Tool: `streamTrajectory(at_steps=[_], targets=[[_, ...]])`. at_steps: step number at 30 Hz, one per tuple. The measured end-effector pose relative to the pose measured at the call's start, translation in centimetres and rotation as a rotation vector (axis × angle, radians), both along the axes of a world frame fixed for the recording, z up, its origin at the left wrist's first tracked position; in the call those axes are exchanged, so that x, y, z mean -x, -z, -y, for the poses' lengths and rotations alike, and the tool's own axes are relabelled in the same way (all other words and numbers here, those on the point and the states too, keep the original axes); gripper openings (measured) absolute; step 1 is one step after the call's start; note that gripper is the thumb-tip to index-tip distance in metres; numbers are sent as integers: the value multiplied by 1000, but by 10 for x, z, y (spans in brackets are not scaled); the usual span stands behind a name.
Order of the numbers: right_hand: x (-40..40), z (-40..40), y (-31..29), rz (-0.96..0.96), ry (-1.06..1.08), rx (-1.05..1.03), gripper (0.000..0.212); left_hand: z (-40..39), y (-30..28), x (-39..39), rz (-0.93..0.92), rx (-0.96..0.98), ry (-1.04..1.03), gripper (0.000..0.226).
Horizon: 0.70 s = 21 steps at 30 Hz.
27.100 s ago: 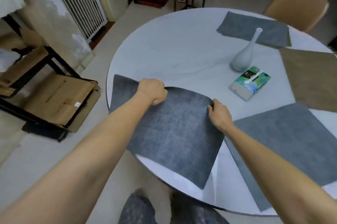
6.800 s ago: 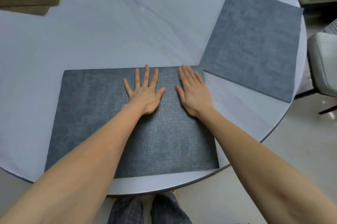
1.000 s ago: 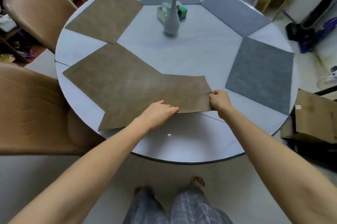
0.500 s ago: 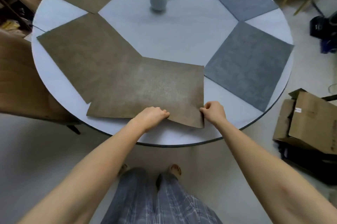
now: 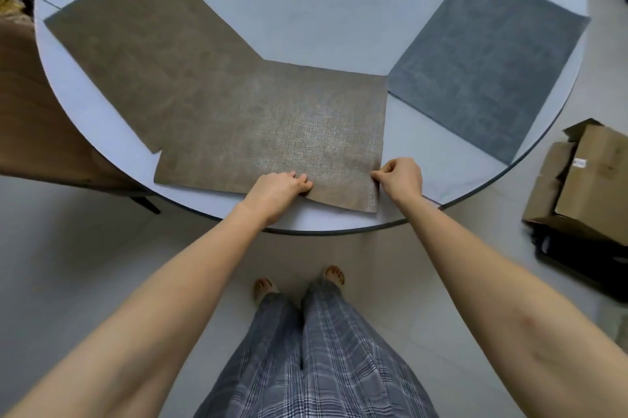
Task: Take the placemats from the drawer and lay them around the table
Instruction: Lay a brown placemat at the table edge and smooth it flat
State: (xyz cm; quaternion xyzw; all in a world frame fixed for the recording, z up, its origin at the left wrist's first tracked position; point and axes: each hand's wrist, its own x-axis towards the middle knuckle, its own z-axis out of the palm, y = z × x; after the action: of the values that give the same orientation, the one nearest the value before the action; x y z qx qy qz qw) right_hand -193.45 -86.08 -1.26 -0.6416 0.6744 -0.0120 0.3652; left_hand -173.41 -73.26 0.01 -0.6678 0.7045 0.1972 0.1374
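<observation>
Both arms outstretched, left hand (image 5: pixel 277 188) and right hand (image 5: pixel 401 179) pinching.

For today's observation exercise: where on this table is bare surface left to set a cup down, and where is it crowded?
Free: the table's centre, bordered by the near brown placemat, the left brown placemat and the grey placemat; also the wedge between the near brown and grey mats. Crowded: the near edge, where the left hand and right hand pinch the near mat, which overlaps its brown neighbour.

Single head-worn view, looking steeply down from close above the near edge of the round table (image 5: pixel 339 26), floor below.
</observation>
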Motion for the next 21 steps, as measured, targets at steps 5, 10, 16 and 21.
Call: streamTrajectory(at_steps=[5, 10, 16, 21], targets=[[4, -1, 3, -1, -56, 35, 20, 2, 8, 0, -97, 40, -251, 102], [5, -1, 7, -19, -126, 68, 18, 7, 26, 17, -83, -109, -401, 122], [7, -1, 7, -27, -174, 84, 17, 3, 26, 21, -102, -102, -421, 124], [7, -2, 4, -34, -180, 85, 19, 2, 23, 25, -110, -112, -436, 124]])
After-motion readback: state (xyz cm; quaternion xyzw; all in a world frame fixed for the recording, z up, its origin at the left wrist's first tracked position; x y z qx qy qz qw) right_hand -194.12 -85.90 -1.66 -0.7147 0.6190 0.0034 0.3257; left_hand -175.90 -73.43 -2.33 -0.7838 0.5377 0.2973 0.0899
